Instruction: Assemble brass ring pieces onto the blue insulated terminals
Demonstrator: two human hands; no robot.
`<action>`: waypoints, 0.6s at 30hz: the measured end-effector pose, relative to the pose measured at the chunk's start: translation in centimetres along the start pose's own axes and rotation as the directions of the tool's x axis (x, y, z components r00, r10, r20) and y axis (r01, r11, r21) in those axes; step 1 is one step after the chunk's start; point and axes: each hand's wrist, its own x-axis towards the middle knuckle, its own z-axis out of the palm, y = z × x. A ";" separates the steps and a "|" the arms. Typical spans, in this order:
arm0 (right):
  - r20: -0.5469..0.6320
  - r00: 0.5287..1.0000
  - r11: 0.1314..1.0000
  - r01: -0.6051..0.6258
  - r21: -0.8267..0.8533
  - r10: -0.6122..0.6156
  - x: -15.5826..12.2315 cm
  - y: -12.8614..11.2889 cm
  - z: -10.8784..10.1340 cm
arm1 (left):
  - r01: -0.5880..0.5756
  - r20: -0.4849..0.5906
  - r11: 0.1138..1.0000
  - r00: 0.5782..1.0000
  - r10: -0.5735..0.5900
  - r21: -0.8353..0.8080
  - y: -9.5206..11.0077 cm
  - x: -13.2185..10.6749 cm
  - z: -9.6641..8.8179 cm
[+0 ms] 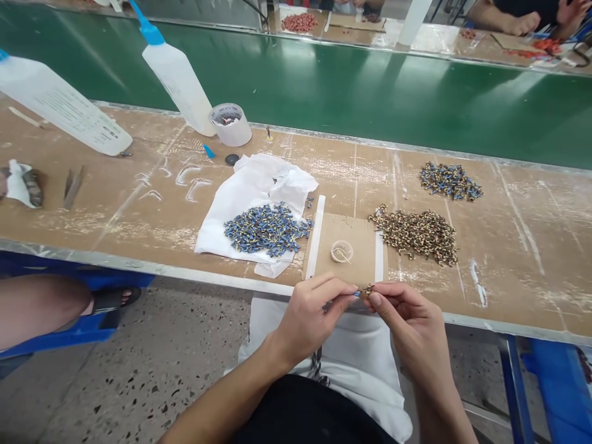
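My left hand [311, 316] and my right hand [407, 320] meet just below the bench's front edge, fingertips pinched together. The left fingers pinch a small blue piece [356, 294]. The right fingers pinch a small brown-and-gold piece [369, 288]; the two pieces touch. Right above the hands lies a cardboard pad [356, 235] with a small round white cap [341, 251] on it. Left of the pad a heap of blue pieces [266, 229] rests on a white cloth [240, 197]. To the pad's right lies a heap of brown-and-gold pieces [416, 233].
A smaller blue-and-gold heap [449, 181] lies further back right. Two white squeeze bottles [178, 77] [60, 111] and a tape roll [230, 124] stand at the back left. A green conveyor belt [370, 92] runs behind the bench. Another person's leg [41, 305] is at the left, other hands [522, 21] beyond the belt.
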 end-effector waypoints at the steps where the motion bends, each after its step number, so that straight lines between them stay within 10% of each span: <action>1: 0.013 1.000 1.000 0.000 0.001 0.000 0.0 0.0 0.2 | 0.000 -0.001 1.000 1.000 0.000 0.001 0.0 0.0 0.0; 18: 0.198 0.978 0.997 0.076 -0.027 -0.069 -0.3 0.2 0.4 | -0.097 0.052 0.986 0.995 0.090 0.136 -0.2 -0.1 -0.8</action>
